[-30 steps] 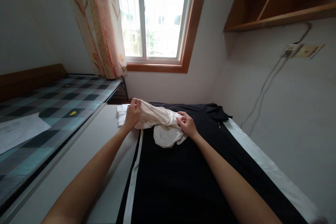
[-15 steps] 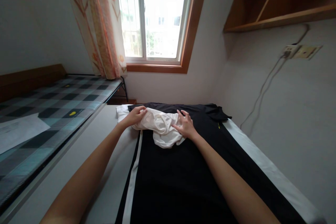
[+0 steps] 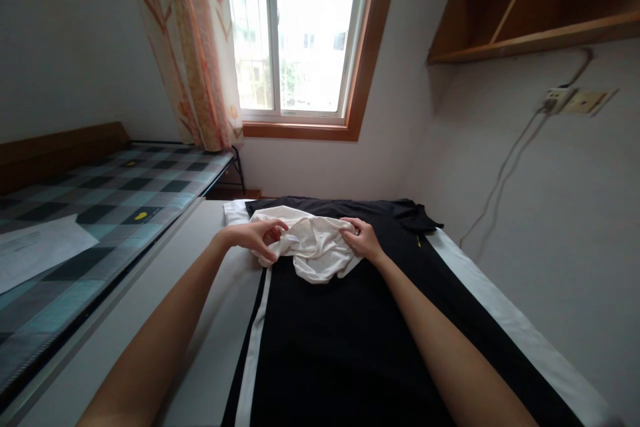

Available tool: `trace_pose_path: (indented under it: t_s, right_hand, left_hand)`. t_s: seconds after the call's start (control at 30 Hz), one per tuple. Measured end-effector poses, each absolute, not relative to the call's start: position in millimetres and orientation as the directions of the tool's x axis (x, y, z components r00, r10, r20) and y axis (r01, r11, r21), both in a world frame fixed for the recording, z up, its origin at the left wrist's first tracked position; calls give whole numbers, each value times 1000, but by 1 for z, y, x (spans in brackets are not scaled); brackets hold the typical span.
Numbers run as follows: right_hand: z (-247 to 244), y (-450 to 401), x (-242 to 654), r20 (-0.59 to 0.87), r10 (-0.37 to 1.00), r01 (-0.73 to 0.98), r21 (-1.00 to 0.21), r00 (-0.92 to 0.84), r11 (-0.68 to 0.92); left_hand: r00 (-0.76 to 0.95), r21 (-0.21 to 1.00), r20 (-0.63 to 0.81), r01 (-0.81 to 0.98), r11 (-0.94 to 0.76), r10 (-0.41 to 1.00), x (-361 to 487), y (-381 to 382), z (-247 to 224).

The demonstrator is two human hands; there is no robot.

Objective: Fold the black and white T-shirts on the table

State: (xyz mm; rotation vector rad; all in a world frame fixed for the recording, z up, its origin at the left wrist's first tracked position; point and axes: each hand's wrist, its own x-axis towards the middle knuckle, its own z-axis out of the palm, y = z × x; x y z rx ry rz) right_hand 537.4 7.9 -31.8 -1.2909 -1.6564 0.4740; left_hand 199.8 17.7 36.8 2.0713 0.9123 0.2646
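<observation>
A crumpled white garment (image 3: 317, 247), its exact kind unclear in the folds, lies on black clothing. My left hand (image 3: 255, 239) is at its left end, with thumb and fingers apart and touching the cloth. At the right end, my right hand (image 3: 365, 240) pinches the cloth's upper edge between thumb and fingers. Underneath, a long black garment (image 3: 340, 347) with a white side stripe (image 3: 255, 347) stretches toward me. Dark cloth with a short sleeve (image 3: 420, 219) spreads along the far side.
On the left stands a bed with a checked mattress (image 3: 165, 187), a paper sheet (image 3: 45, 247) on it. A curtain (image 3: 193, 67) hangs beside the window (image 3: 310, 33). To the right, a wooden shelf (image 3: 530, 40) is fixed above a socket (image 3: 557, 99) with a dangling cable.
My left hand has shifted down along the garment's left end and its thumb and fingers have parted. My right hand's spread fingers have closed on the upper right edge.
</observation>
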Motion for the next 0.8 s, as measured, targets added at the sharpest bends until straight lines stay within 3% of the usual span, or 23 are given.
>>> trace_pose_path:
  t_s: [0.13,0.27,0.37,0.5,0.63,0.8]
  right_hand:
    - [-25,9,541,405,913,399,-847,57,351]
    - [-18,10,546,429,867,298,-887,255,351]
    - [-16,13,551,417,815,285,-903,403,322]
    - [-4,12,563,497,732,401,-856,466,327]
    - [30,6,585,577,750,586,-744,323,321]
    - [94,-12,618,387,922,729,-639,28,246]
  left_hand:
    - [684,681,-136,590,-434,716,194,16,40]
    - [610,463,-171,743,-483,774,195,11,43]
    - [549,335,-74,800,-498,833,200,8,39]
    - [476,391,178,769,-506,861,204,13,28]
    - [385,433,299,760,-484,873,199,18,30]
    - [167,585,474,675,-450,865,191,19,56]
